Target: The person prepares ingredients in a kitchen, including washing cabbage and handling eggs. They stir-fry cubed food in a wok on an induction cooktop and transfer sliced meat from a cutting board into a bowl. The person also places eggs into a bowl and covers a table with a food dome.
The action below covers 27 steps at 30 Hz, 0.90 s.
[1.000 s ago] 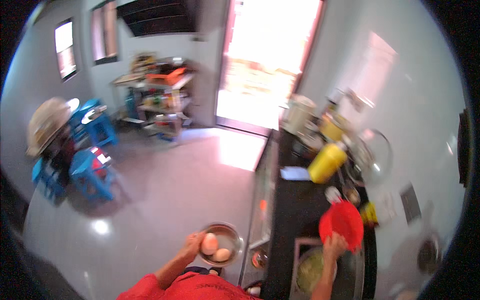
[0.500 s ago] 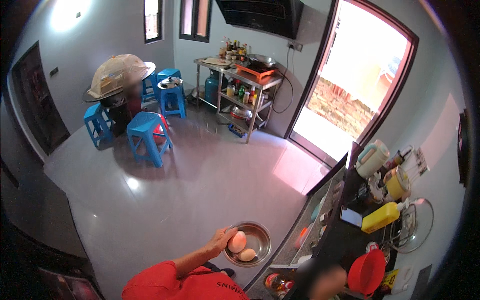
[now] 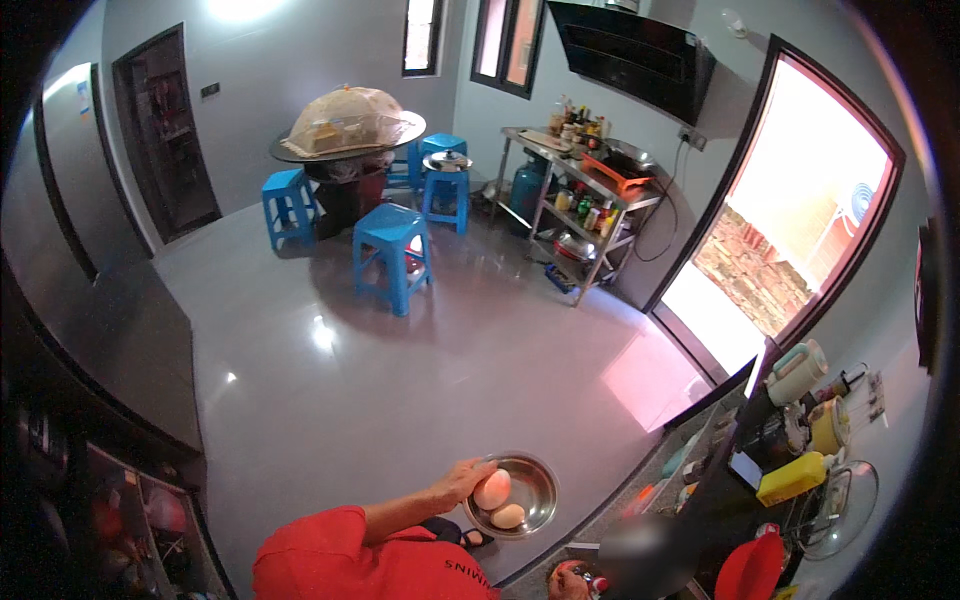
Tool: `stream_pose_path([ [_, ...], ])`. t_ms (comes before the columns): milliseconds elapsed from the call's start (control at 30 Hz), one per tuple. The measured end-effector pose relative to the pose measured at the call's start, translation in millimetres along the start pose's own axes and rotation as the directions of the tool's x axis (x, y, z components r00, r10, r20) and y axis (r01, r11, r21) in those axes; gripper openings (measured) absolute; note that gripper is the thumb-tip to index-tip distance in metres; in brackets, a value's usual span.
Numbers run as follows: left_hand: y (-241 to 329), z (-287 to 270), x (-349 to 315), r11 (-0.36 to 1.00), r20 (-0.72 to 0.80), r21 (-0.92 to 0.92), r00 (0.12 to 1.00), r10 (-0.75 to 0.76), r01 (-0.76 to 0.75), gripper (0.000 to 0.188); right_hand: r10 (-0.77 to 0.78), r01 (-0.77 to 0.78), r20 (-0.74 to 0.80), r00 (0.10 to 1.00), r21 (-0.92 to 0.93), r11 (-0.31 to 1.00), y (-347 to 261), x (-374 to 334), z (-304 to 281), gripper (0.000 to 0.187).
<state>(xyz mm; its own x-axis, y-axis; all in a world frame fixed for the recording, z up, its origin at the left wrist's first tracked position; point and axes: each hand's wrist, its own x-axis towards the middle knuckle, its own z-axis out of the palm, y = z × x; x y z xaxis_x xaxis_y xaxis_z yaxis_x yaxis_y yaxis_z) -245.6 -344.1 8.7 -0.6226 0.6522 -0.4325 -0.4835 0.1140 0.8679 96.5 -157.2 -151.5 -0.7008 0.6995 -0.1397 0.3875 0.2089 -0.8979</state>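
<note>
At the near edge, the right hand [image 3: 570, 586] is at a red-capped bottle [image 3: 598, 583], its fingers partly cut off, so whether they grip it cannot be told. The cap lies just to the right of this hand.

Left of that and slightly farther off, the left hand [image 3: 462, 480] has its fingers closed on the left rim of a round metal bowl [image 3: 537, 490], which opens out to their right, over the floor. The bowl, being round, has no long axis. The left hand is the nearer one, already touching it; the right hand is apart from it, nearer and to the right.

Inside, the larger egg [image 3: 492, 490] lies just right of the left fingers, its long axis slanting far-right to near-left; the smaller egg [image 3: 508, 516] lies on its near side, roughly left to right.

To the right, the dark bench [image 3: 712, 500] carries a red basin [image 3: 750, 572], then a yellow bottle [image 3: 791, 479], with a pale kettle [image 3: 797, 374] farther along. Blue stools [image 3: 393, 228] stand far left.
</note>
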Motion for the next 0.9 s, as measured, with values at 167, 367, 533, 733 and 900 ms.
stream_pose_path([
  [167,-9,-42,-30,0.996,-0.085,-0.076,0.996,0.034,-0.040,0.036,-0.288,0.356,0.226,0.931,-0.744,0.566,-81,-8,35,0.026],
  [367,10,-95,-64,0.980,-0.267,-0.192,0.964,-0.001,-0.052,0.032,0.051,0.183,0.308,0.950,-0.680,0.710,-117,13,76,0.031],
  [533,23,-151,-68,0.968,-0.410,-0.239,0.912,-0.026,-0.080,0.031,-0.170,0.361,0.360,0.918,-0.574,0.735,-118,42,134,0.023],
  [733,49,-255,-67,0.948,-0.514,-0.212,0.852,0.098,-0.238,0.031,-0.210,0.452,0.472,0.856,-0.486,0.748,-227,78,242,0.020],
  [900,74,-323,-48,0.923,-0.492,-0.198,0.848,0.198,-0.330,0.034,-0.154,0.508,0.602,0.783,-0.477,0.717,-271,114,328,0.025],
])
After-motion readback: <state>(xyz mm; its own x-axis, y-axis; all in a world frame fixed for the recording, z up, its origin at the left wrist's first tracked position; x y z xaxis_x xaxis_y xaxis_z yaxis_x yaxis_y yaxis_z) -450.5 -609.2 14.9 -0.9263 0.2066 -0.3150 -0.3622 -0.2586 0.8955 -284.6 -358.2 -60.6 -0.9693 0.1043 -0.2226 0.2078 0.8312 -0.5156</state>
